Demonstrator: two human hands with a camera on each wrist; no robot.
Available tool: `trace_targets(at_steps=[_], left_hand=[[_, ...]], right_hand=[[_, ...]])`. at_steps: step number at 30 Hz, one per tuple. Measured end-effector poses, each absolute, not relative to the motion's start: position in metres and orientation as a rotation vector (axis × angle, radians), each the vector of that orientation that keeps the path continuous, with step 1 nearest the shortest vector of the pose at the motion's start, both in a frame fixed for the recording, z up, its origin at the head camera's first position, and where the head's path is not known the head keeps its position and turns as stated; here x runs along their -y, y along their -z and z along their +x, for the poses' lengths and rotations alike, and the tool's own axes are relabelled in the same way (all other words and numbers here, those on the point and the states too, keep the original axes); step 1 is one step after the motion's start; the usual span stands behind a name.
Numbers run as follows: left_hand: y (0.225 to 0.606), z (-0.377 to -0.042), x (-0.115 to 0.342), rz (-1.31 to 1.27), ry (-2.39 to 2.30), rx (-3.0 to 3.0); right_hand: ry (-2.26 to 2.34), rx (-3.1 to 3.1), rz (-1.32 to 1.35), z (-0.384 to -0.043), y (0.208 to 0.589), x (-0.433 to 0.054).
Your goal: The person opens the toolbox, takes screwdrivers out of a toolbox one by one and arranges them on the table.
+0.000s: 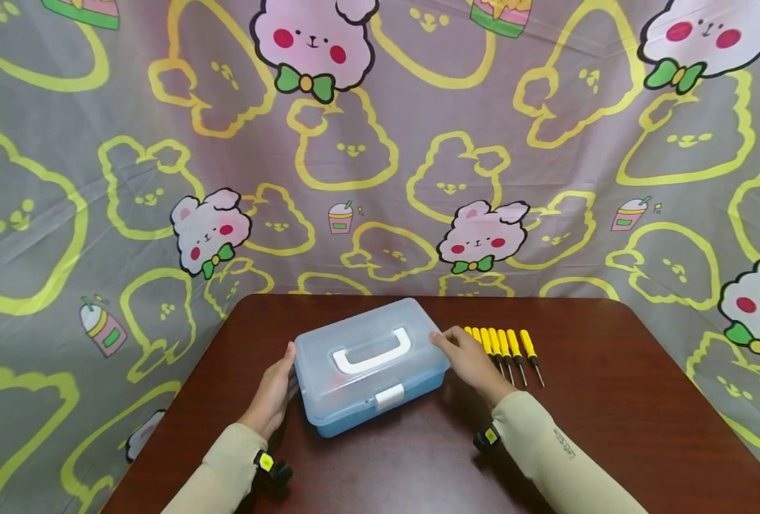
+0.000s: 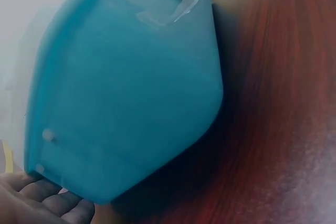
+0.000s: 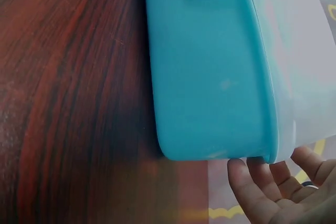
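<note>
A plastic toolbox (image 1: pixel 318 422) with a blue base, a cloudy clear lid and a white handle (image 1: pixel 373 363) sits at an angle in the middle of the table. Its lid is down, and a white latch (image 1: pixel 389 396) is at the front. My left hand (image 1: pixel 274 394) holds the box's left end; in the left wrist view its fingers (image 2: pixel 37 190) bend against the lower edge. At the right end my right hand (image 1: pixel 471 360) grips the lid's rim, thumb on top and fingers (image 3: pixel 247 184) against the side. Whether the base touches the table cannot be told.
Several screwdrivers (image 1: pixel 529 348) with yellow handles and black collars lie in a row to the right of the box, partly hidden behind my right hand. A dark red-brown table (image 1: pixel 611 400) lies beneath. Patterned cloth (image 1: pixel 380 114) hangs behind it and at both sides.
</note>
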State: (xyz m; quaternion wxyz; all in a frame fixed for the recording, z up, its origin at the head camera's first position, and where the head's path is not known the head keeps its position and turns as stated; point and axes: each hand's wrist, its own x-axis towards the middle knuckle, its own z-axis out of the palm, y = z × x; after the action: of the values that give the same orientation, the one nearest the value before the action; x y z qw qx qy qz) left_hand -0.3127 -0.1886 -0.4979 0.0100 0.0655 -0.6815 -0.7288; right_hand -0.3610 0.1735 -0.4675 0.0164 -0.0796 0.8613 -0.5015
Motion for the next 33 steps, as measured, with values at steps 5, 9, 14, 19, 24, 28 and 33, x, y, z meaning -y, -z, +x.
trace_targets(at_steps=[5, 9, 14, 19, 24, 28, 33], left_hand=[[0.496, -0.317, 0.188, 0.198, 2.262, 2.148], [0.496, -0.32, 0.187, 0.197, 2.259, 2.17], [0.494, -0.328, 0.188, 0.189, 2.287, 2.167], [0.492, -0.336, 0.19, 0.163, 2.318, 2.166], [0.49, -0.345, 0.19, 0.131, 2.329, 2.196], [0.49, -0.352, 0.191, 0.107, 2.332, 2.211], [0.492, -0.361, 0.193, 0.082, 2.333, 2.22]], right_hand=[[1.539, -2.698, -0.237, -0.358, 0.465, -0.174], [1.52, -2.721, -0.221, -0.355, 0.464, -0.175], [1.505, -2.752, -0.204, -0.352, 0.463, -0.175], [1.486, -2.783, -0.214, -0.347, 0.462, -0.175], [1.472, -2.803, -0.217, -0.342, 0.461, -0.176], [1.474, -2.802, -0.197, -0.339, 0.461, -0.177], [1.487, -2.783, -0.166, -0.336, 0.461, -0.177]])
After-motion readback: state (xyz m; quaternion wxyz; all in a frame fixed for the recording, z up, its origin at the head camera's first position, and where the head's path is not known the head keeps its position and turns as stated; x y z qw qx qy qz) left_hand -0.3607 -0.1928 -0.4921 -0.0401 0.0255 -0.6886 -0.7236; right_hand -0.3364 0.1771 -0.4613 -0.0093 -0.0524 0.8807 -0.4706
